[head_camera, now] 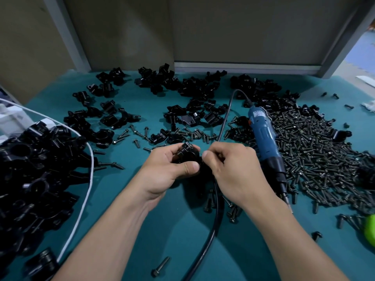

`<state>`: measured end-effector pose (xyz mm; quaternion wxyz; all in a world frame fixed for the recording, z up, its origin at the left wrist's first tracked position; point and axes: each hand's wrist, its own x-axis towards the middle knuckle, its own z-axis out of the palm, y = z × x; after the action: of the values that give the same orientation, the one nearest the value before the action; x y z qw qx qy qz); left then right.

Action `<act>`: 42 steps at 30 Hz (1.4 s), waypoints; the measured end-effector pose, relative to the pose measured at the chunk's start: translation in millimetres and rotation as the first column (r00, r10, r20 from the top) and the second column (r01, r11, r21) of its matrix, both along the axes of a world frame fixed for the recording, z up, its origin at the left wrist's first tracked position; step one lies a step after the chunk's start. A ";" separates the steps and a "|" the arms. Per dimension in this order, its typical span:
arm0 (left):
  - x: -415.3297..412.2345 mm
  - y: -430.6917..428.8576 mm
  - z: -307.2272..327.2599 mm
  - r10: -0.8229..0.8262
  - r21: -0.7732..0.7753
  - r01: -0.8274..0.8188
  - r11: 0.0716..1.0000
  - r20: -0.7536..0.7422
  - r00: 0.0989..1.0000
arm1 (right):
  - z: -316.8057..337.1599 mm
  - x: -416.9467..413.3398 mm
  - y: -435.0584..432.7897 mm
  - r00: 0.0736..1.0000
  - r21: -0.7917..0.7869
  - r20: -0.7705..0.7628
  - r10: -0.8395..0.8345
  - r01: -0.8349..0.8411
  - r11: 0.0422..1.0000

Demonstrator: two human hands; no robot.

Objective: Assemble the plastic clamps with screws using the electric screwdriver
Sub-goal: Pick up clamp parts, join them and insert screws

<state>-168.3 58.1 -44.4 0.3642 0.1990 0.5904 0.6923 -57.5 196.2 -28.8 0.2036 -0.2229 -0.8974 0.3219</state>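
Observation:
My left hand grips a black plastic clamp just above the teal table, thumb curled over its near side. My right hand meets the clamp from the right with its fingertips pinched together at the clamp's edge; what they pinch is hidden. The blue electric screwdriver lies on the table to the right of my right hand, its tip pointing toward me. A large heap of dark screws spreads beyond it on the right.
Loose black clamp parts are scattered across the back of the table, and a big pile of clamps sits at left with a white cable over it. The screwdriver's black cord runs between my forearms. Stray screws lie nearby.

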 end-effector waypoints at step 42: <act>4.5 -0.3 5.8 -0.031 0.011 0.030 0.999 0.134 0.990 | 8.0 9.4 6.1 0.999 -0.136 0.005 0.051 -0.050 0.989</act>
<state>-163.9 57.9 -38.6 0.4128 0.1627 0.5581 0.7012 -48.1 202.3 -20.8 0.1760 -0.2146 -0.8796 0.3864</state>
